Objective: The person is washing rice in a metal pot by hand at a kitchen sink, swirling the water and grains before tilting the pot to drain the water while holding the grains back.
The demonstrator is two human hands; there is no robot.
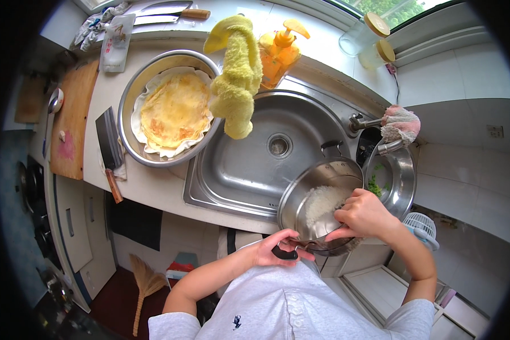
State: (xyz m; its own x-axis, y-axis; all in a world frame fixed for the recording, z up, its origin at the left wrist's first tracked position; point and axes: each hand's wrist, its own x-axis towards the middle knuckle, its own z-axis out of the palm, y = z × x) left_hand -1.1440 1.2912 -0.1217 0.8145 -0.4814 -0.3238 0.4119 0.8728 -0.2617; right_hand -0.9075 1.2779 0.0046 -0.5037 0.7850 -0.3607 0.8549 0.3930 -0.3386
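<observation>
A stainless steel pot with two black-gripped handles is at the sink's front right corner, close to my shirt. White grains that look like rice lie in its bottom. My left hand is around the pot's near handle. Curled over the near right part of the pot is my right hand, its fingertips by the grains and one finger reaching towards the rim. Whether that hand pinches anything is hidden. Left of the pot is the stainless sink basin with its drain.
A steel bowl with green bits stands right of the pot, below the cloth-wrapped faucet. Left are a basin of stacked flatbreads, a cleaver and a cutting board. A yellow towel and soap bottle stand behind.
</observation>
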